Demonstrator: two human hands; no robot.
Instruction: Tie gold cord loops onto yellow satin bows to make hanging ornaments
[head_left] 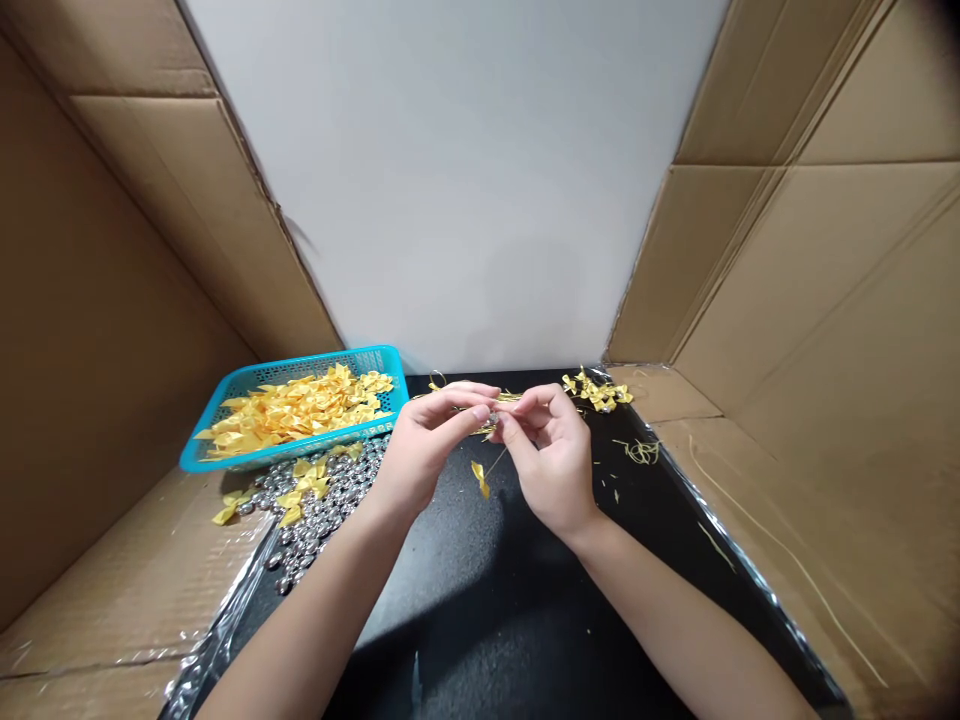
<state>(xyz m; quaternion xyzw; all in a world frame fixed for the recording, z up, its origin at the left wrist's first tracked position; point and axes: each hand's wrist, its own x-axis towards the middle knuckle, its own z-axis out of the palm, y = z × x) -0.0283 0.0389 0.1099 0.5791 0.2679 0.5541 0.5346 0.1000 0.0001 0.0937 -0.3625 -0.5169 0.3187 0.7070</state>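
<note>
My left hand and my right hand meet above the black tabletop, thumbs and fingertips pinched together. Between them is a small shiny silver bead, partly covered by the fingers. A yellow ribbon bow dangles just below on a thin cord that runs up to my right fingertips. Behind the hands lies a bundle of gold cords, mostly hidden by my fingers.
On the left, a blue basket holds many yellow bows. Silver beads and a few bows spread beside it. More bows lie at back right, near cord scraps. Cardboard walls flank the black table.
</note>
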